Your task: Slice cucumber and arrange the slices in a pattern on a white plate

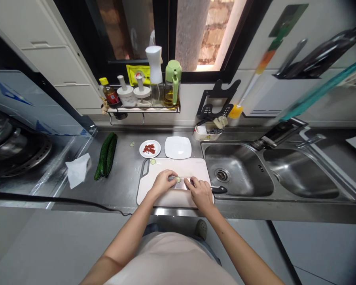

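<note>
- Middle of the cutting board (178, 167): left hand (165, 182), fingertips nearly together at a cucumber slice (178, 179); hold unclear.
- Board's right half: right hand (201, 190), fingers bent, at the knife (219, 190); grip unclear.
- Past board's right edge: knife handle. Fingertips should avoid the blade's edge.

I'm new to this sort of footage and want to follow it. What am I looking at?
There is no machine: one camera on a person's head looks forward and down at their bare hands. The left hand and right hand are over a cutting board. Left fingertips are at a pale green slice by the blade of a black-handled knife; right fingers are near it. How firmly either holds is unclear. On the metal counter are two cucumbers, a white plate and chopped red pieces on another.
</note>
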Tool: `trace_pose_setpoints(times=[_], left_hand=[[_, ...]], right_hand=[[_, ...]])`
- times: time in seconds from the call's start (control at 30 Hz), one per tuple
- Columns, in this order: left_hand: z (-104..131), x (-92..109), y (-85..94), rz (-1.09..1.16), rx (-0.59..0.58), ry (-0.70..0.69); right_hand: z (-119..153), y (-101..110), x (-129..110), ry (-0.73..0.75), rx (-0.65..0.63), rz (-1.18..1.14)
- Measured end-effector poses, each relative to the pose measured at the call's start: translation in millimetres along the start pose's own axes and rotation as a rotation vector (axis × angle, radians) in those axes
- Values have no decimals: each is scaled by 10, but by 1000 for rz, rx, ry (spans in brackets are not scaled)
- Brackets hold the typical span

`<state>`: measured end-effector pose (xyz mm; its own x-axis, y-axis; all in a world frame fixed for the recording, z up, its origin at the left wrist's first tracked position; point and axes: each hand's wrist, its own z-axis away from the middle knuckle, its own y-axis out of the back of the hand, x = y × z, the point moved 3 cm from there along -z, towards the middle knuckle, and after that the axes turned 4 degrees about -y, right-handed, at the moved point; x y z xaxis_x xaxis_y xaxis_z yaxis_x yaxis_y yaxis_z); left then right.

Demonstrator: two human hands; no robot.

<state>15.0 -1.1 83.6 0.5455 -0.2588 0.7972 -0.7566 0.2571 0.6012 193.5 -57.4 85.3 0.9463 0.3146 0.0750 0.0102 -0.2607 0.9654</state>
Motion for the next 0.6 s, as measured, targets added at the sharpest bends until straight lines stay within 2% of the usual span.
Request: trace_pose_setpoints(times=[0.27,0.37,0.47,0.6], left_hand=[[12,45,-19,50,93,-50],[11,21,21,46,187,-59],[8,-112,83,55,334,1],[5,-505,138,202,467,200]], right_hand=[[21,-22,32,-21,-11,-6],[30,-29,74,-42,-35,-5],[49,-43,143,-72,-59,10],[85,-81,256,-116,-110,5]])
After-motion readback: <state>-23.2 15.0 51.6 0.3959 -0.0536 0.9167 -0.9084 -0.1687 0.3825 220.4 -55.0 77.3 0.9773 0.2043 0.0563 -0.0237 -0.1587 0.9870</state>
